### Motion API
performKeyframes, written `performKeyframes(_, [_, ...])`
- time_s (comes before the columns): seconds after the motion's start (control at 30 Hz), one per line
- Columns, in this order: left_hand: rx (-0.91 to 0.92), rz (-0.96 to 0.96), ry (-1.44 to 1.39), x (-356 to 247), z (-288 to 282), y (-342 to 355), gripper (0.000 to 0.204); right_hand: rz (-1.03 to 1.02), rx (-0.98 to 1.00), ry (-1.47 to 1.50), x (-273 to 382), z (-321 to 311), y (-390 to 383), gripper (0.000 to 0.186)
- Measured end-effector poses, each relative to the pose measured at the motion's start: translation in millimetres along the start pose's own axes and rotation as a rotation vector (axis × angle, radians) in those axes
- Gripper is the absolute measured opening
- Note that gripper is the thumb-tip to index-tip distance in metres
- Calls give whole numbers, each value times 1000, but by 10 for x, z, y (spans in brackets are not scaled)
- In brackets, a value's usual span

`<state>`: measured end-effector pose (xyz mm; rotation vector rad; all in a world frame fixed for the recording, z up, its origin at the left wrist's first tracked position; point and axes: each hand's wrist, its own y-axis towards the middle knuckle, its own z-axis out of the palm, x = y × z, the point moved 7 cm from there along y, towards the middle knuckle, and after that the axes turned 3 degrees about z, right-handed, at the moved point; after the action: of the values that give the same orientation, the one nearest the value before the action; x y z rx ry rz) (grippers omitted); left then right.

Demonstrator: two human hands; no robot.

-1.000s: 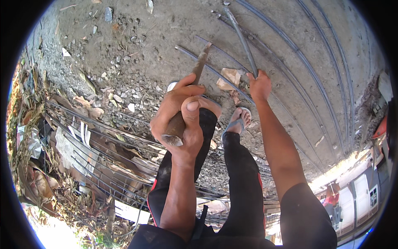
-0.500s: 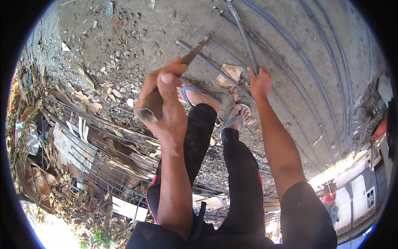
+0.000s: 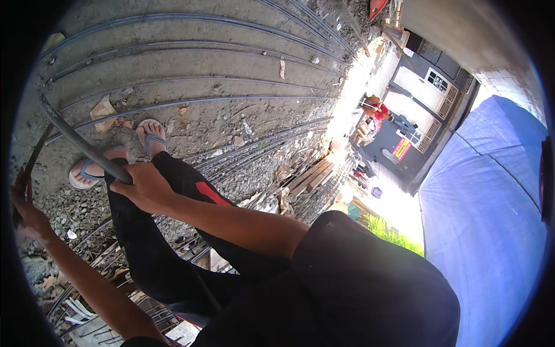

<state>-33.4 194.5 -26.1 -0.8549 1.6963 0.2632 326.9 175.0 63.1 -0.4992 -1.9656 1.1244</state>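
At the far left, my left hand is closed around a dark, rusty metal bar, partly shadowed at the picture's edge. My right hand grips a grey metal pipe that slants up to the left, in front of my sandalled foot. The two metal pieces lie close together in view at their upper ends; whether they touch I cannot tell. Long steel rods lie on the dusty ground around my feet, with a torn brown paper scrap among them.
Bundled rods and wooden planks lie beside me on gravel and debris. Farther off, a person in red is near a grey-and-white building front. A large blue tarpaulin fills the right side.
The view has swung round, bringing the building and tarpaulin in. My left hand, with the rusty bar, has shifted from mid-view to the far left edge; my right hand now appears left of centre.
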Motion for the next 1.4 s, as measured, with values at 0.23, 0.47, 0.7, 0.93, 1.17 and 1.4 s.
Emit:
performKeyframes(0.23, [25, -73, -68, 18, 114, -131, 51, 141, 56, 109, 6, 215, -604, 35])
performKeyframes(0.47, [18, -142, -123, 140, 27, 46, 50, 267, 196, 145, 193, 201, -810, 37])
performKeyframes(0.7, [-5, -171, -189, 33, 117, 4, 43, 496, 301, 117, 193, -221, -1495, 34])
performKeyframes(0.93, [-29, -190, -211, -18, 54, 47, 41, 383, 250, -314, -379, -587, -1873, 38])
performKeyframes(1.17, [-39, -211, -229, -8, -36, 82, 39, 570, 143, -233, -493, -517, -1866, 45])
performKeyframes(1.4, [-108, -212, -190, -98, 103, -73, 43, 522, 182, -164, -735, -513, -1842, 43])
